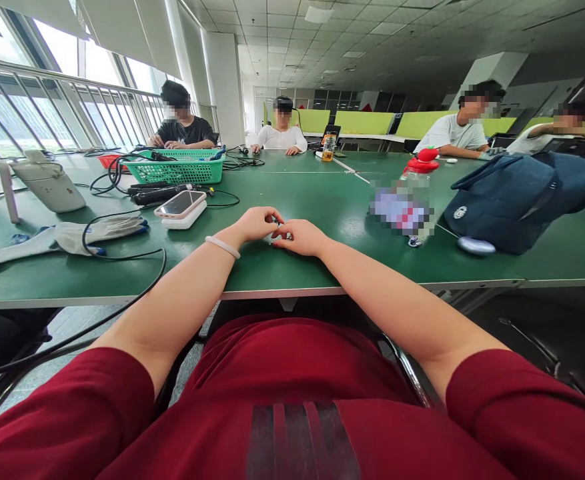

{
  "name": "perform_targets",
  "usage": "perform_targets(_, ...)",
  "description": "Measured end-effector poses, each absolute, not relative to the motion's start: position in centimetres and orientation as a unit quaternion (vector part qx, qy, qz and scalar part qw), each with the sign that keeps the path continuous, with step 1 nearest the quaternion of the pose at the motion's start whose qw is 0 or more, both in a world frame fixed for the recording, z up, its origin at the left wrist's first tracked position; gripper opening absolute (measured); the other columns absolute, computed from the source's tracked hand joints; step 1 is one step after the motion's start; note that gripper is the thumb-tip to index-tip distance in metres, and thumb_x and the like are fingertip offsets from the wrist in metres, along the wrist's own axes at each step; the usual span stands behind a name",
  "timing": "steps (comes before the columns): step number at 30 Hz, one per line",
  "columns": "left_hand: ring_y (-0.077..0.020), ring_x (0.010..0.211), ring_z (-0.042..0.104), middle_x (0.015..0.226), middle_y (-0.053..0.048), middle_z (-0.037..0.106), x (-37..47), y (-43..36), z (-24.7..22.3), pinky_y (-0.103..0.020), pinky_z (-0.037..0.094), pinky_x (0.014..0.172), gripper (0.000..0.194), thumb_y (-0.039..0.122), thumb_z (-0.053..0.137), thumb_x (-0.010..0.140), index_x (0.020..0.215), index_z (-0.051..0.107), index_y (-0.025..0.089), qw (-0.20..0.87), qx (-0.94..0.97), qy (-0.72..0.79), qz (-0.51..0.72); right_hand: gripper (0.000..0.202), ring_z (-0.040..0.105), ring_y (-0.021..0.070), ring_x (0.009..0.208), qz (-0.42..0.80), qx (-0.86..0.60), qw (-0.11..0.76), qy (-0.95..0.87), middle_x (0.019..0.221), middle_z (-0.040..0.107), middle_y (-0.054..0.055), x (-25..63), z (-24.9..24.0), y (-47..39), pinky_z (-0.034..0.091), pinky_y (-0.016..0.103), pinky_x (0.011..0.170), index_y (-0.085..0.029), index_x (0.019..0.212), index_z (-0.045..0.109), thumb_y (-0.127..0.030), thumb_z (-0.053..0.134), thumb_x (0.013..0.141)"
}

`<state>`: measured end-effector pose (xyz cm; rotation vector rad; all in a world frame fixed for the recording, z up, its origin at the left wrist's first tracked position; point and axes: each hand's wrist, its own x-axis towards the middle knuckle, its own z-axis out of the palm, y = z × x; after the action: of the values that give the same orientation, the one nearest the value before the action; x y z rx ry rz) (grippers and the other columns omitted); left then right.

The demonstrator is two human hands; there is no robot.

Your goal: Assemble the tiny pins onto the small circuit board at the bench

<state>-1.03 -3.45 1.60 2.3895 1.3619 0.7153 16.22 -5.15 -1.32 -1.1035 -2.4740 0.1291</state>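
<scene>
Just over the near edge of the green table point(312, 193), my left hand point(257, 223) and my right hand point(303, 238) meet at the fingertips. Both have curled, closed fingers. Something small and partly shiny shows between the fingertips, mostly hidden and too small to name. A pale bracelet point(223, 247) circles my left wrist. To the left of my left hand, a pink-edged phone point(181, 204) rests on a white box-like object point(185, 219).
A green basket point(175, 172) with cables stands left of centre. Further left lie work gloves point(92, 233) and a tilted beige bottle point(52, 183). A clear bottle with a red lid point(421, 165) and a dark blue bag point(517, 200) stand right. Several people sit across the table.
</scene>
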Motion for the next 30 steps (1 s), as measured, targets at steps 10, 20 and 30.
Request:
perform_targets(10, -0.0141, 0.065, 0.054, 0.068, 0.001, 0.06, -1.2, -3.1, 1.2, -0.025, 0.042, 0.065, 0.034, 0.026, 0.054, 0.068, 0.098, 0.069, 0.018, 0.14, 0.838, 0.469, 0.24, 0.014, 0.061, 0.0168, 0.093, 0.027, -0.377, 0.219, -0.9, 0.096, 0.069, 0.003, 15.5, -1.4, -5.4, 0.043, 0.028, 0.083, -0.023, 0.09, 0.074, -0.023, 0.061, 0.085)
perform_targets(20, -0.0144, 0.066, 0.054, 0.07, 0.0, 0.062, -1.2, -3.0, 1.1, -0.025, 0.042, 0.065, 0.037, 0.023, 0.054, 0.068, 0.101, 0.069, 0.018, 0.133, 0.84, 0.47, 0.236, 0.016, 0.061, 0.0178, 0.089, 0.019, -0.399, 0.212, -0.892, 0.094, 0.069, 0.005, 15.3, -1.2, -5.8, 0.042, 0.029, 0.078, -0.02, 0.089, 0.071, -0.025, 0.056, 0.088)
perform_targets(30, -0.0145, 0.068, 0.056, 0.075, 0.0, 0.064, -0.2, -3.0, 0.4, -0.026, 0.044, 0.068, 0.033, 0.023, 0.055, 0.074, 0.104, 0.068, 0.02, 0.144, 0.811, 0.501, 0.264, 0.01, 0.061, 0.017, 0.094, 0.035, -0.365, 0.237, -0.9, 0.103, 0.068, 0.003, 15.3, -1.7, -5.5, 0.043, 0.028, 0.079, -0.021, 0.086, 0.07, -0.025, 0.061, 0.085)
